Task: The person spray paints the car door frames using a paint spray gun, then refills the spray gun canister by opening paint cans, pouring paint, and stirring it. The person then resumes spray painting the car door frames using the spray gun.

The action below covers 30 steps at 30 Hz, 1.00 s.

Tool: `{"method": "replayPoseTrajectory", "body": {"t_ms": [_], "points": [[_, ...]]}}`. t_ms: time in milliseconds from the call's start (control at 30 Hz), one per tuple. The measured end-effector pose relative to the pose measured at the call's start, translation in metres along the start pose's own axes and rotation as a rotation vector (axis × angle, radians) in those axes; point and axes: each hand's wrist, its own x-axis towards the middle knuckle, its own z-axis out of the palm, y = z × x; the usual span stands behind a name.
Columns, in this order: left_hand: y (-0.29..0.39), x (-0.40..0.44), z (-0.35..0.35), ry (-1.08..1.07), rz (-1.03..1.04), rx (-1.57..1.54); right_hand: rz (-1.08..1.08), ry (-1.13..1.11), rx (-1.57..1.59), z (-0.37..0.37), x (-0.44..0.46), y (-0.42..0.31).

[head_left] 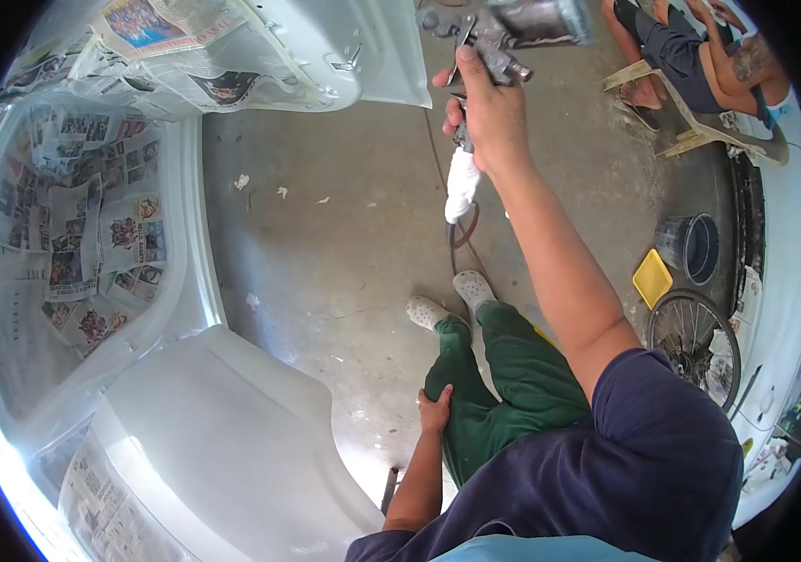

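Observation:
My right hand (494, 122) is raised with its fingers wrapped round the handle of a metal paint spray gun (488, 39). The gun's cup (543, 21) is slightly blurred at the top edge. Below the grip, a white wrapping (461, 185) covers the joint to a hose (473, 229), which trails down to the floor. My left hand (434, 410) rests on my left leg, thumb and fingers apart, holding nothing; some fingertips are hard to make out. To the left stands a white car body, with a door (382, 56) swung open and a pale panel (222, 431) beside my left arm.
Newspaper (91, 234) masks the car's door opening and the door's inner side. At right are a seated person on a plastic chair (700, 112), a dark bucket (686, 245), a yellow container (652, 279), a bicycle wheel (696, 342) and another white vehicle (780, 309).

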Motion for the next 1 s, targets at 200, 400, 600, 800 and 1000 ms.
{"method": "replayPoseTrajectory", "body": {"t_ms": [200,400,600,800,1000], "points": [[-0.007,-0.005,0.002,-0.020,-0.016,-0.003,0.242,0.241,0.001,-0.035,0.037,0.128],[-0.029,0.007,-0.002,-0.054,0.028,-0.049,0.364,0.406,-0.021,-0.050,0.045,0.191],[0.004,-0.001,-0.009,-0.063,0.131,0.115,0.338,0.317,-0.064,-0.017,0.034,0.104],[0.018,0.009,-0.021,-0.034,0.432,0.312,0.118,0.205,-0.034,0.039,-0.002,-0.056],[0.040,0.022,-0.071,-0.152,0.577,0.294,-0.131,0.051,-0.150,0.079,-0.088,-0.193]]}}
